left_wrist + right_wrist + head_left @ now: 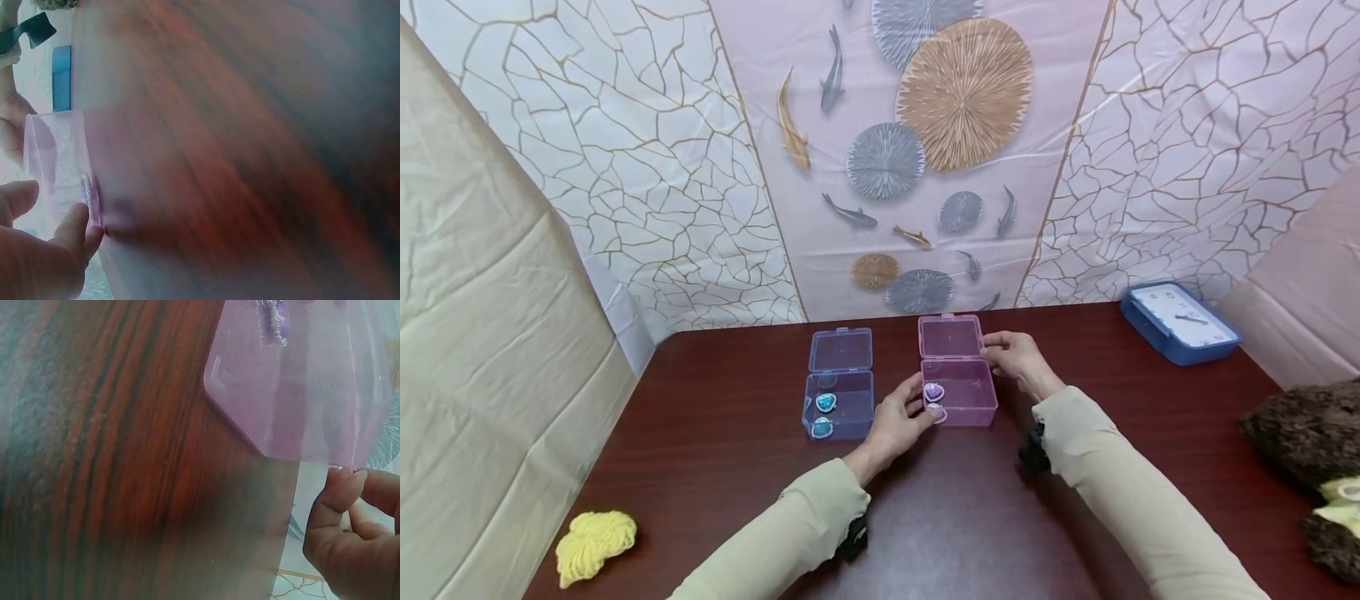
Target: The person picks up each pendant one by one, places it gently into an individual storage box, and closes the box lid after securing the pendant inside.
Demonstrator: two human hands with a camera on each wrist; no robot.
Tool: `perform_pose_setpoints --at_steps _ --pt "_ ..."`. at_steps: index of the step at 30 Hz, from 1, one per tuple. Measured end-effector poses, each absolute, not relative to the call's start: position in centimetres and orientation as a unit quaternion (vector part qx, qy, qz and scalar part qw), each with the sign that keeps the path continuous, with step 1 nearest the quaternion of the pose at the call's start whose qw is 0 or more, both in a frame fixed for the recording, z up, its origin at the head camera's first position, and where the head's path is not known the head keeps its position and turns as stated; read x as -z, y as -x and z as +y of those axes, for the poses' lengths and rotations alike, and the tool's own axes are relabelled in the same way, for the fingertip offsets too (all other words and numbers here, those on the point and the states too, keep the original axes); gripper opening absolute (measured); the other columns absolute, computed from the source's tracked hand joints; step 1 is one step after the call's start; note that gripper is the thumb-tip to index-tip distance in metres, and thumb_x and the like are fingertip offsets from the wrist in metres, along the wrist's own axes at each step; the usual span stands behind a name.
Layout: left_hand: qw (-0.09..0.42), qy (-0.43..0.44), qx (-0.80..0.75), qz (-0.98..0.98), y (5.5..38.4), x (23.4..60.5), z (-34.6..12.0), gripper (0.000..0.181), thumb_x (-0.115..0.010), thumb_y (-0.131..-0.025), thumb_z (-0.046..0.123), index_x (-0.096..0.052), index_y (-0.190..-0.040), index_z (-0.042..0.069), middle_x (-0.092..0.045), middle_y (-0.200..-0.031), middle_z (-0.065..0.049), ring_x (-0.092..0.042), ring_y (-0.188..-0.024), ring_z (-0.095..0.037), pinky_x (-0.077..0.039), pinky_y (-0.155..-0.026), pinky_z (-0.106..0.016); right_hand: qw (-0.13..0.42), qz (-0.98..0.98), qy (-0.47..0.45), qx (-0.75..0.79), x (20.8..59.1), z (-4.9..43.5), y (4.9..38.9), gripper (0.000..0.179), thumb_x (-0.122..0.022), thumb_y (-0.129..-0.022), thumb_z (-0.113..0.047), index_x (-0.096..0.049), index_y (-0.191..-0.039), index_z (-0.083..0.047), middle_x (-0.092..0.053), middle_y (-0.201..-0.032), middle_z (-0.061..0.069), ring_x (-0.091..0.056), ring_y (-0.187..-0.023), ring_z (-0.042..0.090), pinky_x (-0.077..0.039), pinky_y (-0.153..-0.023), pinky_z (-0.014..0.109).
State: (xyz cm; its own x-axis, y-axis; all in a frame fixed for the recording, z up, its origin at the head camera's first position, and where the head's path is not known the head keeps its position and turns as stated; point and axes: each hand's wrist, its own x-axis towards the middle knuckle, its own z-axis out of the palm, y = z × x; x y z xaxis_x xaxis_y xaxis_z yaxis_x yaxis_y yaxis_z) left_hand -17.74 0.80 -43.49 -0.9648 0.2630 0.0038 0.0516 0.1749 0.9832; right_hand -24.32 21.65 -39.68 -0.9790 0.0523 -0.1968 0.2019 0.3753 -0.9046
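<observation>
An open pink clear plastic box (pixel 970 414) stands on the table with its lid (pixel 951 337) tipped back. Small purple heart-shaped gems (pixel 933 392) with beaded white rims lie at its left end. My left hand (pixel 895 421) holds the box at its front left corner, fingers along the left side. At the right edge near the hinge, my right hand (pixel 1017 360) pinches the box between thumb and finger; the right wrist view shows that pinch on the pink plastic (pixel 300 406). Left of it stands an open blue clear box (pixel 852 408) with similar blue gems (pixel 826 403).
A blue case (pixel 1183 321) with a white top lies at the back right. Yellow yarn (pixel 595 546) rests at the front left. Something brown and furry (pixel 1307 433) is at the right edge. A patterned cloth (pixel 895 167) hangs behind the dark wooden table (pixel 715 433).
</observation>
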Motion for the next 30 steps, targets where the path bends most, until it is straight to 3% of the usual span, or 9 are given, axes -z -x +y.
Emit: perform_pose_setpoints --at_steps 5,10,15,19,23,27,30 --pt "0.086 -0.101 -0.631 0.764 17.7 43.5 0.8 0.063 -0.067 -0.085 0.004 -0.039 -0.141 0.000 -0.050 -0.136 -0.022 -0.052 -0.121 -0.035 -0.049 -0.095 -0.038 0.051 0.802 -0.051 0.593 39.7 22.0 23.8 0.027 -0.055 -0.091 0.002 -0.049 -0.115 0.011 -0.060 -0.085 0.003 -0.057 -0.064 0.002 -0.055 -0.061 0.023" --pt "0.086 -0.101 -0.641 0.756 17.9 43.5 0.8 0.063 -0.065 -0.085 0.001 -0.038 -0.141 -0.001 -0.048 -0.137 -0.023 -0.050 -0.123 -0.036 -0.049 -0.094 -0.036 0.016 0.798 -0.003 0.602 39.6 22.4 22.8 0.018 -0.058 -0.087 0.007 -0.051 -0.103 0.013 -0.061 -0.082 0.008 -0.058 -0.068 0.003 -0.056 -0.065 0.022" --pt "0.083 -0.100 -0.637 0.759 17.9 43.7 0.8 0.063 -0.066 -0.085 0.002 -0.039 -0.141 0.000 -0.048 -0.137 -0.022 -0.051 -0.122 -0.036 -0.050 -0.094 -0.036 0.004 0.801 0.027 0.598 39.8 22.8 21.5 0.019 -0.057 -0.089 0.007 -0.057 -0.105 0.017 -0.067 -0.092 0.019 -0.060 -0.071 0.000 -0.055 -0.068 0.018" --pt "0.083 -0.098 -0.637 0.760 17.8 43.5 0.9 0.063 -0.066 -0.085 0.002 -0.039 -0.141 0.002 -0.049 -0.136 -0.022 -0.051 -0.122 -0.035 -0.050 -0.093 -0.036 0.044 0.787 0.039 0.614 39.9 23.3 20.5 0.033 -0.053 -0.095 -0.007 -0.054 -0.121 0.014 -0.058 -0.120 0.029 -0.062 -0.084 -0.002 -0.054 -0.079 0.020" --pt "0.085 -0.098 -0.638 0.759 17.3 42.4 0.9 0.062 -0.065 -0.085 0.000 -0.038 -0.142 0.000 -0.048 -0.136 -0.023 -0.051 -0.122 -0.036 -0.050 -0.093 -0.037 0.080 0.793 0.059 0.601 40.1 23.6 19.7 0.052 -0.057 -0.095 -0.020 -0.043 -0.136 0.009 -0.044 -0.138 0.028 -0.059 -0.110 0.013 -0.050 -0.090 0.022" --pt "0.089 -0.098 -0.635 0.761 17.4 42.6 0.9 0.063 -0.065 -0.085 0.000 -0.037 -0.142 0.000 -0.048 -0.137 -0.023 -0.051 -0.122 -0.036 -0.051 -0.093 -0.037 0.081 0.807 0.083 0.578 40.7 23.5 19.4 0.058 -0.059 -0.093 -0.013 -0.034 -0.141 0.008 -0.037 -0.143 0.027 -0.044 -0.128 0.035 -0.045 -0.096 0.023" --pt "0.094 -0.099 -0.637 0.759 17.8 43.6 0.9 0.066 -0.068 -0.085 0.005 -0.037 -0.143 0.005 -0.048 -0.138 -0.019 -0.052 -0.122 -0.033 -0.051 -0.093 -0.035 0.078 0.806 0.082 0.582 41.0 23.3 19.1 0.059 -0.058 -0.093 -0.008 -0.031 -0.141 0.010 -0.034 -0.143 0.029 -0.041 -0.129 0.039 -0.044 -0.098 0.027"
